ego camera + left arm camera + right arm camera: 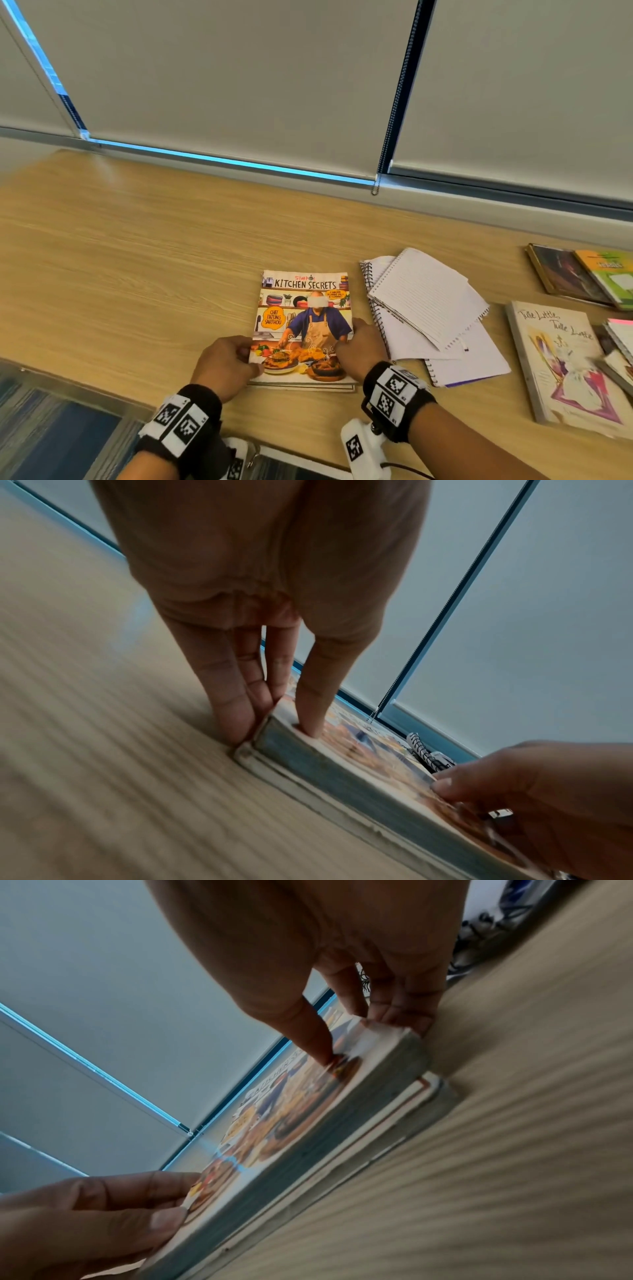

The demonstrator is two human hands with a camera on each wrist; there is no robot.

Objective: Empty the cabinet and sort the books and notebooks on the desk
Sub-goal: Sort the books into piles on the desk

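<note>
Head view shows both hands on one cookbook (303, 329) that lies on top of a small pile on the wooden desk (137, 257). The left hand (224, 365) holds the book's left edge near the bottom corner. In the left wrist view its thumb (315, 696) presses on the cover and its other fingers (232, 691) curl down the side of the pile. The right hand (359, 349) holds the right edge the same way, thumb on top and fingers down the side. So both hands have hold of the cookbook, one on each side.

Under the cookbook are a few thinner books (394, 1115), and their edges stick out a little. I think the hands are squaring up this pile or setting the cookbook on it.

Just right of the pile lie spiral notebooks (424, 308), loose and crooked on each other. Further right is a picture book (561, 363), and behind it two more books (582, 277).

The job looks partly done. Many books are out on the desk and one neat pile has begun. The notebooks look messy and not yet sorted.

The cabinet is not in any picture, so I cannot tell if it is empty. The books at the right edge are cut off. The wrist pictures are blurry, so the thin books' covers are hard to read.
</note>
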